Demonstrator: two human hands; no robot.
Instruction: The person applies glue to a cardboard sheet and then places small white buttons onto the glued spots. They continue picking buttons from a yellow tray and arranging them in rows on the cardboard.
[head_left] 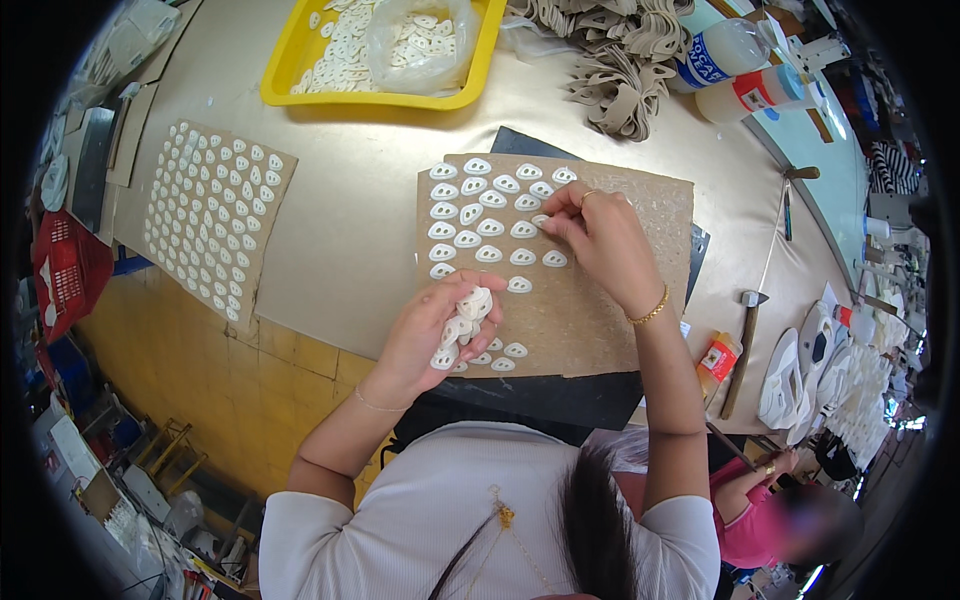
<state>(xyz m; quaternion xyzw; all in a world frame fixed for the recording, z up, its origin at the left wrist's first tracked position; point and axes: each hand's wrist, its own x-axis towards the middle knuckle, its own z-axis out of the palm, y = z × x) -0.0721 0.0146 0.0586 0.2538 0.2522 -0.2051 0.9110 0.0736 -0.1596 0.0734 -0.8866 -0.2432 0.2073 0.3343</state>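
A brown board (pixel 610 325) lies before me with rows of small white oval pieces, each with two holes, on its left part. My left hand (pixel 420 320), palm up over the board's lower left, is curled round a clump of white two-holed pieces (pixel 465 322). Over the middle of the board, my right hand (pixel 615 245) pinches one white two-holed piece (pixel 541 221) between thumb and forefinger, at the right end of a row. Whether this piece touches the board I cannot tell. Some pieces are hidden behind my left hand.
A second board (pixel 255 240) covered with such pieces lies at the left. Beyond stand a yellow tray (pixel 375 100) of loose pieces, stacked beige cutouts (pixel 625 85) and bottles (pixel 725 52). At right are a hammer (pixel 742 350), an orange bottle (pixel 717 358) and another person (pixel 750 520).
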